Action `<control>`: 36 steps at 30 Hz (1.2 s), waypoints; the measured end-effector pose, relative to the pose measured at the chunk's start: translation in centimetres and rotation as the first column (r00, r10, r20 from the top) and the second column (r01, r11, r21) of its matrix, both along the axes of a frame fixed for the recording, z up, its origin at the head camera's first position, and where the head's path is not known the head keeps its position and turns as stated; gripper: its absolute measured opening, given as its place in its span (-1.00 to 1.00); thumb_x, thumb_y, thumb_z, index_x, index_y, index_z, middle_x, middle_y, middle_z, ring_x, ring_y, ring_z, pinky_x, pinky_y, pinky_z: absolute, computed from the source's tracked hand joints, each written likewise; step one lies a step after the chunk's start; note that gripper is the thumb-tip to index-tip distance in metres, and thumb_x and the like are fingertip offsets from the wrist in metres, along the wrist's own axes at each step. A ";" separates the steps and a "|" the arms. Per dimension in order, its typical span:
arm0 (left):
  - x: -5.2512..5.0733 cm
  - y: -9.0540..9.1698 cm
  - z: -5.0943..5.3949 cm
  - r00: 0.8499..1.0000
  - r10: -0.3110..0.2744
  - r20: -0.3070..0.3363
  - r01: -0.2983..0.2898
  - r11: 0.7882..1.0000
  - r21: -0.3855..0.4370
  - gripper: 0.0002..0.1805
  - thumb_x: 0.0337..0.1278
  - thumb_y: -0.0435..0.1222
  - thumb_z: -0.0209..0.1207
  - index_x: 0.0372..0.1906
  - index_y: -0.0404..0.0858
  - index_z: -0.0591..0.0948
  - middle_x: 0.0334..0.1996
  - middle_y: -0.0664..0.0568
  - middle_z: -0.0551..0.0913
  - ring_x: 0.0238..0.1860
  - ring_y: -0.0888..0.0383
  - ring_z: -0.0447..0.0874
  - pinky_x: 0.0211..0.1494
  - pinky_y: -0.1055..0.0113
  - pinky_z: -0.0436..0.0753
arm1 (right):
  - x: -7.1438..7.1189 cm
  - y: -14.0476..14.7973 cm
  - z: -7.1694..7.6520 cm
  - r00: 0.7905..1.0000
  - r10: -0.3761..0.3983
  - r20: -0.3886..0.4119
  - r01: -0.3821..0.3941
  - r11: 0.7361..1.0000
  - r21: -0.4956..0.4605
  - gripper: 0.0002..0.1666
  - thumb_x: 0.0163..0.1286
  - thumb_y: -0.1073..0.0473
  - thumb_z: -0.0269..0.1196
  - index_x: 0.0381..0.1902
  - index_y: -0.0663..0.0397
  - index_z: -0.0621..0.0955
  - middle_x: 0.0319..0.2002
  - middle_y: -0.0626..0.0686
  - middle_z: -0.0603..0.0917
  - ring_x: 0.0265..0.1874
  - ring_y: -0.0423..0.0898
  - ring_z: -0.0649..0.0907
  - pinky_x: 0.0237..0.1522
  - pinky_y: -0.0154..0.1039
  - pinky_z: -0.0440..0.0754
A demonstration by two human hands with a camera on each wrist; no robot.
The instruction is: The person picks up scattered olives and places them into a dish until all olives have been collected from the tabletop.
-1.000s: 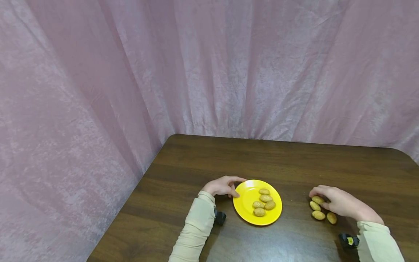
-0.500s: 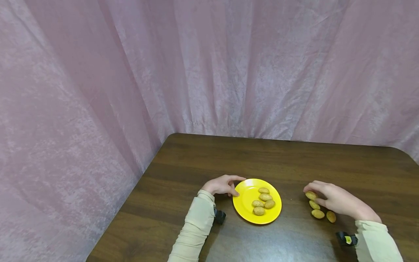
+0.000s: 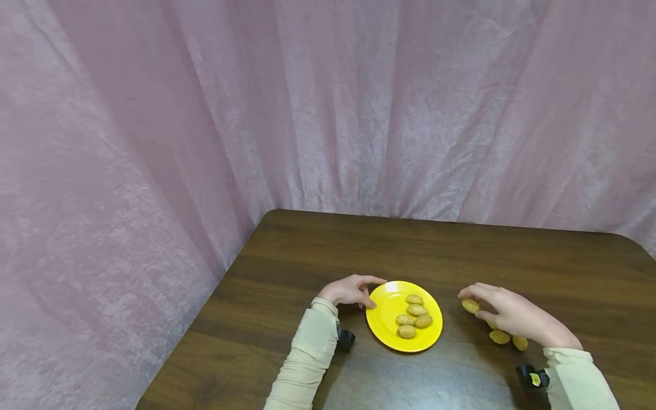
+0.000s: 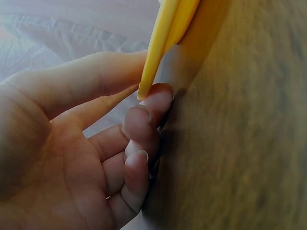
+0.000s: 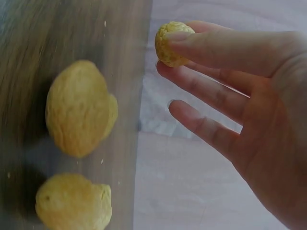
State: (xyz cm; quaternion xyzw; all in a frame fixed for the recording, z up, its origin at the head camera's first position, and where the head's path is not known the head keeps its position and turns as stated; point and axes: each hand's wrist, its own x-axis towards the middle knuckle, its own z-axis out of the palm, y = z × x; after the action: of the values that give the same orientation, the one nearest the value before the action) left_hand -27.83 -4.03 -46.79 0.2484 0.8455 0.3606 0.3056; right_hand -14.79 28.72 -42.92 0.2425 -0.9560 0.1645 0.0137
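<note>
A yellow plate (image 3: 381,316) lies on the table, with several small tan, potato-like ovals (image 3: 406,331) grouped on its right half. At its left rim my left hand (image 3: 347,290) pinches the edge; the left wrist view has the rim (image 4: 156,52) between thumb and fingers. To the right of the plate, my right hand (image 3: 515,312) holds one wrinkled potato-like oval (image 5: 170,44) between thumb and fingertips, above the tabletop. Below that hand rest more potato-like ovals (image 3: 499,337) on the wood, one partly hidden by the hand.
The brown wooden table (image 3: 318,245) has rounded far corners. Pink curtains (image 3: 328,114) hang behind it and along its left side. Dark wrist cameras (image 3: 533,377) hang under both sleeves.
My right hand has picked up one potato-like oval from the group on the table and carried it left, closer to the plate. The left hand and plate stay in place.
</note>
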 end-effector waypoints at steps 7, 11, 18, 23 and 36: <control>0.1 0.0 0.1 1.000 -0.001 -0.007 0.001 1.000 -0.003 -0.33 0.06 -0.39 0.32 0.33 -0.01 0.46 -0.57 0.06 0.51 -0.53 0.19 0.49 -0.38 0.43 0.50 | -0.2 -1.1 0.3 1.000 0.023 -0.017 -0.023 1.000 0.004 -0.59 0.21 0.29 0.34 0.04 0.01 0.59 -0.06 -0.12 0.67 -0.13 -0.14 0.65 -0.15 -0.19 0.65; 0.1 -0.1 0.1 1.000 0.007 -0.005 -0.007 1.000 -0.002 -0.33 0.06 -0.39 0.32 0.33 0.00 0.47 -0.57 0.06 0.51 -0.52 0.18 0.49 -0.37 0.42 0.50 | -0.5 -2.0 0.5 0.999 0.038 -0.022 -0.038 0.999 0.001 -0.60 0.21 0.28 0.34 0.03 -0.01 0.60 -0.07 -0.14 0.66 -0.13 -0.14 0.65 -0.15 -0.20 0.65; 0.1 -0.1 0.0 1.000 -0.002 -0.011 0.002 1.000 -0.001 -0.33 0.06 -0.38 0.32 0.33 0.01 0.46 -0.58 0.07 0.51 -0.53 0.18 0.49 -0.38 0.42 0.48 | -1.3 -4.0 0.5 0.997 0.069 -0.027 -0.070 0.997 -0.026 -0.58 0.20 0.27 0.36 0.04 -0.02 0.59 -0.11 -0.17 0.66 -0.19 -0.24 0.62 -0.17 -0.23 0.63; 0.1 -0.1 0.1 1.000 -0.002 -0.017 0.002 1.000 -0.006 -0.32 0.06 -0.38 0.32 0.33 0.01 0.46 -0.59 0.07 0.51 -0.53 0.19 0.49 -0.38 0.43 0.48 | -1.9 -5.4 0.4 0.996 0.090 -0.025 -0.090 0.995 -0.037 -0.59 0.20 0.28 0.36 0.03 0.01 0.59 -0.11 -0.14 0.68 -0.18 -0.22 0.64 -0.14 -0.22 0.64; 0.0 -0.2 0.4 1.000 -0.008 -0.005 0.008 1.000 -0.011 -0.33 0.06 -0.37 0.32 0.33 0.01 0.46 -0.58 0.07 0.52 -0.53 0.19 0.49 -0.38 0.43 0.48 | -3.1 -8.6 -0.5 0.978 0.189 -0.083 -0.192 0.981 -0.035 -0.64 0.21 0.32 0.32 -0.02 0.02 0.61 -0.10 -0.10 0.66 -0.18 -0.16 0.63 -0.06 -0.06 0.60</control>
State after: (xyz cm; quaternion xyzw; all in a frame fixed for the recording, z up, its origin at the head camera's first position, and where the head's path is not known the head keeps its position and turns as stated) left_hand -27.83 -4.22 -46.44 0.2507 0.8473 0.3540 0.3064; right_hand -17.84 20.15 -43.44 0.3391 -0.9232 0.1758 0.0412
